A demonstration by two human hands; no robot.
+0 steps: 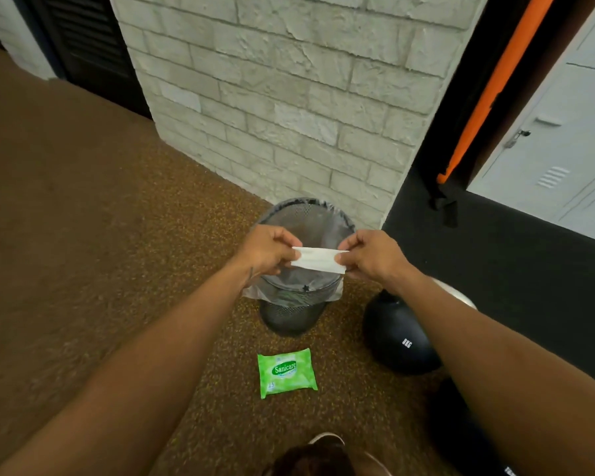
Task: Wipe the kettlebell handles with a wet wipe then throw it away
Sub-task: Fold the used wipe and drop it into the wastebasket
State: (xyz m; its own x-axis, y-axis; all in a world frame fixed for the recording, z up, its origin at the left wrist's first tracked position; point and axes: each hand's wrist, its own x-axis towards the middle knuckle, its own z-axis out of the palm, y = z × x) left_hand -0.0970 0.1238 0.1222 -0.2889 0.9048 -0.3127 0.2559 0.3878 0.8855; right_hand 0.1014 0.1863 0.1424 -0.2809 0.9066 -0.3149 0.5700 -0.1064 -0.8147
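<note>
Over the bin (344, 218), both hands (267, 250) (371, 255) pinch the wipe (318, 260)

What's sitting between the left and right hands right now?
In the head view, the folded white wet wipe stretches between the left hand and right hand, each pinching one end, over the mesh bin.

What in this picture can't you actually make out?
Head view only:
- Kettlebell handle: hidden behind the right arm.
- Second dark weight: partly covered by that arm and cut off by the bottom edge.
- Bin contents: blocked by the left hand, right hand and wet wipe.
- Small print on the green wipe pack: too small.
</note>
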